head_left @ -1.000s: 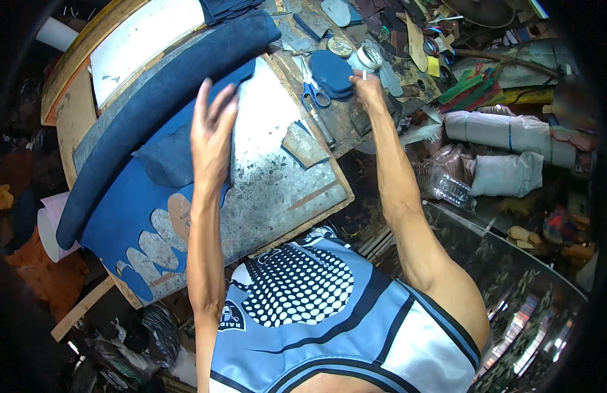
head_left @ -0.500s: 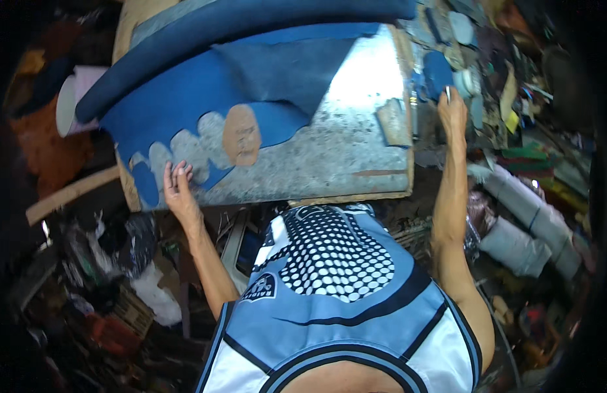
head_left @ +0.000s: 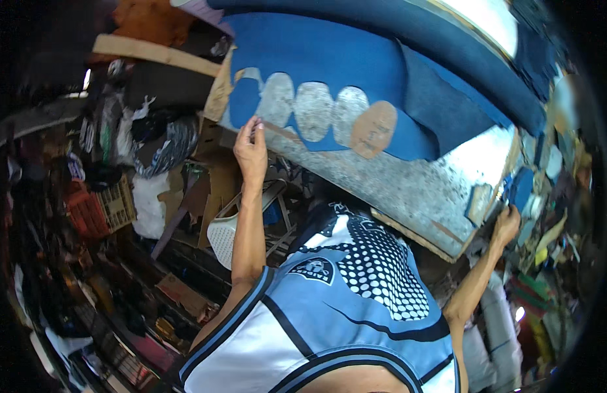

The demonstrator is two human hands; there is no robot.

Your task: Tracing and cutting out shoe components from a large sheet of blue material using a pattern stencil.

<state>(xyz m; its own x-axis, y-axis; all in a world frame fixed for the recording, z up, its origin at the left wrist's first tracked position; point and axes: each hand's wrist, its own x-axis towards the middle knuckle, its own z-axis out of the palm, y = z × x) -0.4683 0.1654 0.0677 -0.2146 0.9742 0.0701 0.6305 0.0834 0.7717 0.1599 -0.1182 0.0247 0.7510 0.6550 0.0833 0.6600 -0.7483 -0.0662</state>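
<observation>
A blue leather-like sheet (head_left: 316, 49) lies on the worktable, with a scalloped row of oval cutouts along its near edge. On it rests a tan insole-shaped template (head_left: 374, 130) with handwriting, partly over the grey metal tabletop (head_left: 395, 177). My left hand (head_left: 252, 152) is at the table's near left edge, thumb and fingertips pinched together beside a loose blue oval piece (head_left: 244, 101); what is between them is too small to tell. Off the table's right end, my right hand (head_left: 507, 227) is closed next to a blue oval piece (head_left: 522, 187); its grip is hidden.
A thick dark blue roll (head_left: 441, 42) spans the table's far side. A small worn block (head_left: 478, 203) sits near the right edge. Offcuts (head_left: 546, 229) clutter the right side. Below on the left are a white plastic chair (head_left: 223, 239) and an orange crate (head_left: 87, 209).
My view has swung left, so the table appears tilted. The left hand's fingers, looser before, have drawn together by the loose oval. The right hand stays beside the other blue oval.
</observation>
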